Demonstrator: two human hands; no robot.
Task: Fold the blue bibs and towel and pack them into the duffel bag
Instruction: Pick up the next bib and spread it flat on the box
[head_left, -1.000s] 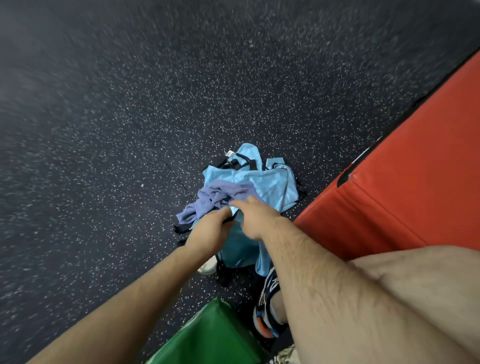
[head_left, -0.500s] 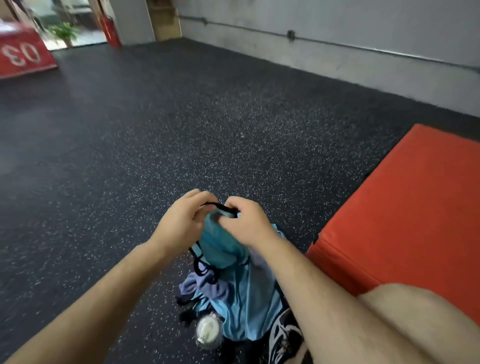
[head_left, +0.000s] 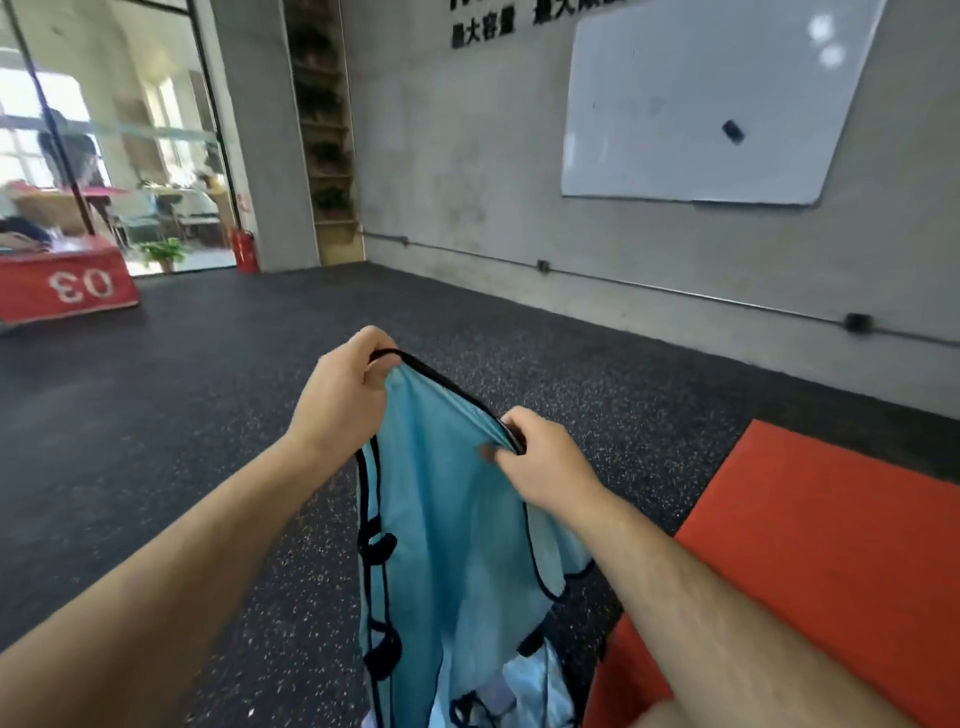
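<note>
One wide-angle view, worn on the person's head, faces forward and slightly down across the floor (head_left: 208, 389) toward a grey wall (head_left: 493, 182). The left hand (head_left: 340, 400) and right hand (head_left: 545, 465), gripping a blue bib (head_left: 452, 519), sit close at centre. A whiteboard (head_left: 701, 104) is at 1 o'clock and a red mat (head_left: 831, 545) at 4 o'clock.

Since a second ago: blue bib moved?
Yes, upward. The blue bib lay on the floor by the red mat; now it hangs from left hand and right hand.
</note>
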